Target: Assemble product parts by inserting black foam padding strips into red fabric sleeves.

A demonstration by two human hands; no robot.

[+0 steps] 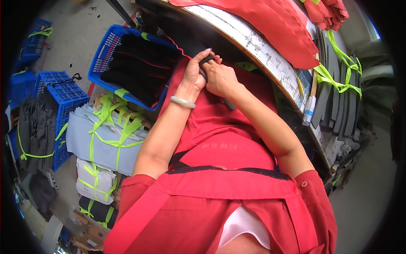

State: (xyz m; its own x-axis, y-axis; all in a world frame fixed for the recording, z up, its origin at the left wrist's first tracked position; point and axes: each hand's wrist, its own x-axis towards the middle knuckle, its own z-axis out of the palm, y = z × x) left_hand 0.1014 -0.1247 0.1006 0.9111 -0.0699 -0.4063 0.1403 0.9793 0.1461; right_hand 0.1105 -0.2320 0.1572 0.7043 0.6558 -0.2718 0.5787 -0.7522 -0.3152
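Hands meet over the lap, just below the curved edge of the bench (253, 42). The left hand (195, 73) is clenched around a dark strip (204, 63), with its fingers curled over the top of the piece. The right hand (220, 78) presses in from the other side, gripping the same strip, so the two hands touch each other and the piece sits squeezed between them. Only a short dark part of the strip shows above the knuckles; more dark material shows below the right wrist, though whether it is the same piece I cannot tell. A pale green bangle (182, 101) circles the left wrist. Red cloth (220, 127) lies across the lap under both hands.

Left of the hands stands a blue basket (105, 51) filled with stacked black pieces (139, 63), close to the left hand but not touching it. Below it, on the floor, lie grey bundles (101, 139) tied with yellow-green tape. Another blue crate (63, 93) sits farther left, with dark grey pieces beside it. On the bench lie red fabric sheets (270, 25), and at its right end upright grey pieces (338, 93) are bound with the same yellow-green tape. A brush (311, 101) leans near them.
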